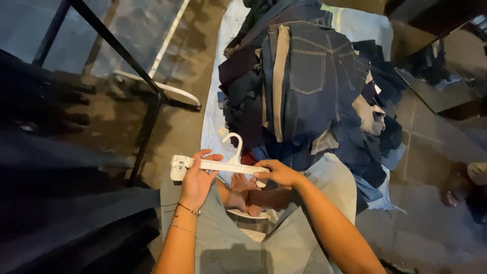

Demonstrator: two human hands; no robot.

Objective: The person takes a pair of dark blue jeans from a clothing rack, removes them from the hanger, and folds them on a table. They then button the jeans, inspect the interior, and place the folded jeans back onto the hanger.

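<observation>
Fingers of the left hand (195, 177) are curled around a white plastic clip hanger (219, 163), with the thumb laid along the near edge of its bar just right of the left clip. On the other side, the right hand (281, 173) is closed over the bar's right end, the fingertips pinched down on it so that the clip there is covered; a ring is seen on one finger. The hanger is held level between both hands, above the lap, its hook pointing up and away toward the far side. Thin bracelets (187, 209) are worn at the left wrist.

Below the hands, bare feet (243, 195) are tucked together between the knees, and grey trousers (284, 238) are seen across the near part of the scene.

Just beyond the hanger, a big heap of dark clothes (309, 96) is piled on a pale blue sheet (213, 122) spread over the floor; dark blue jeans (314, 66) are laid on top with their back pockets showing, and lighter cloth is mixed in at the right edge.

To the left, a black metal rack frame (147, 96) is crossed by a white tube (162, 86), and dark fabric (61, 213) fills the near left. At the far right, dim furniture is made out, too dark to be told apart.
</observation>
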